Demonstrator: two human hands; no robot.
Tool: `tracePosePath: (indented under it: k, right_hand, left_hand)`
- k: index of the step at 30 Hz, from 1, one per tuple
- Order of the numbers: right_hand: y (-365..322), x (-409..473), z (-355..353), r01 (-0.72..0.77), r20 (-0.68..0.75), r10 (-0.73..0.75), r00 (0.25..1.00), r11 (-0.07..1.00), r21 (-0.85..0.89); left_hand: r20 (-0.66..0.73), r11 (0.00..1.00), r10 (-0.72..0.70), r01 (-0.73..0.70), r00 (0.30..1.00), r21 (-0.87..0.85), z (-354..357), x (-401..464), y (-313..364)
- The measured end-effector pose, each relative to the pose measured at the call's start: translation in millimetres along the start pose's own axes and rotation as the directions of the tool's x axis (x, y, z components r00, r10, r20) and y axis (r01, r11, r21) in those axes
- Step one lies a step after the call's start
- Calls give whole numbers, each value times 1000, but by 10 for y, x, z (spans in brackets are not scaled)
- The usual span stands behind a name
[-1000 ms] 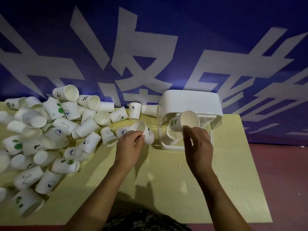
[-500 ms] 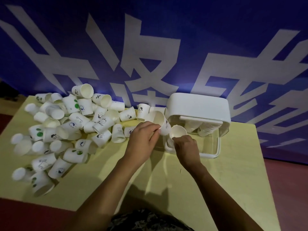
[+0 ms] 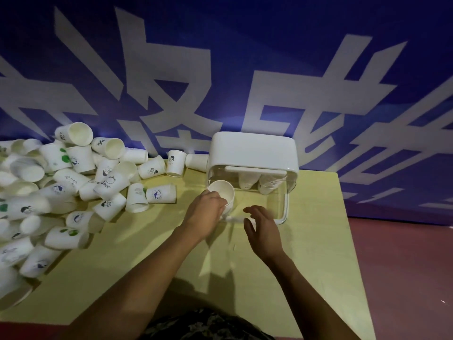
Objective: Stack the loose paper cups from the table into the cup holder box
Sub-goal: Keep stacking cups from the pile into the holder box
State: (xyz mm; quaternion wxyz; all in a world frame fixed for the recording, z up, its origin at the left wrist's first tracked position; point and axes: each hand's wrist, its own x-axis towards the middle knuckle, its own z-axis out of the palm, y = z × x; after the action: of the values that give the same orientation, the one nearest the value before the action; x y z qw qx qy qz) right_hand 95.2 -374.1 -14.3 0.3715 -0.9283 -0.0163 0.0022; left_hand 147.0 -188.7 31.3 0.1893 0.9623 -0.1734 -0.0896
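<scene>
One white paper cup [image 3: 221,192], gripped in the left hand [image 3: 204,212] at the clear cup holder box [image 3: 282,212] with its white lid, may tip outside if misaligned, while the right hand [image 3: 263,229] hovers loose-fingered, empty.

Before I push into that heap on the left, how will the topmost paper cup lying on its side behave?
The topmost paper cup lies on its side atop the pile of loose cups, so it will probably roll or slide off at a nudge. It looks thin-walled and empty, so likely very light. A hard squeeze would probably dent it.
</scene>
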Motion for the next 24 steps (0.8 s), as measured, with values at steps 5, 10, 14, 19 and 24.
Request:
tracePosePath:
  k: [5,10,14,19,24]
  right_hand:
    - [9,58,26,-162,114,152,982,983,90]
    - [-112,253,50,-317,180,275,944,908,275]
    - [-196,397,125,-504,343,382,858,750,428]
    - [-203,501,171,-677,581,347,736,386,627]
    - [-167,625,189,-640,575,283,768,322,697]
  left_hand:
    - [-70,997,-6,0,998,-74,95,63,3]
    - [-319,899,-323,183,891,-399,91,-69,-16]
    - [268,355,-603,554,751,-753,209,-46,-88]
    - [528,-137,-410,522,744,-842,380,48,-178]
    - [478,-208,-373,431,795,-878,420,264,-173]
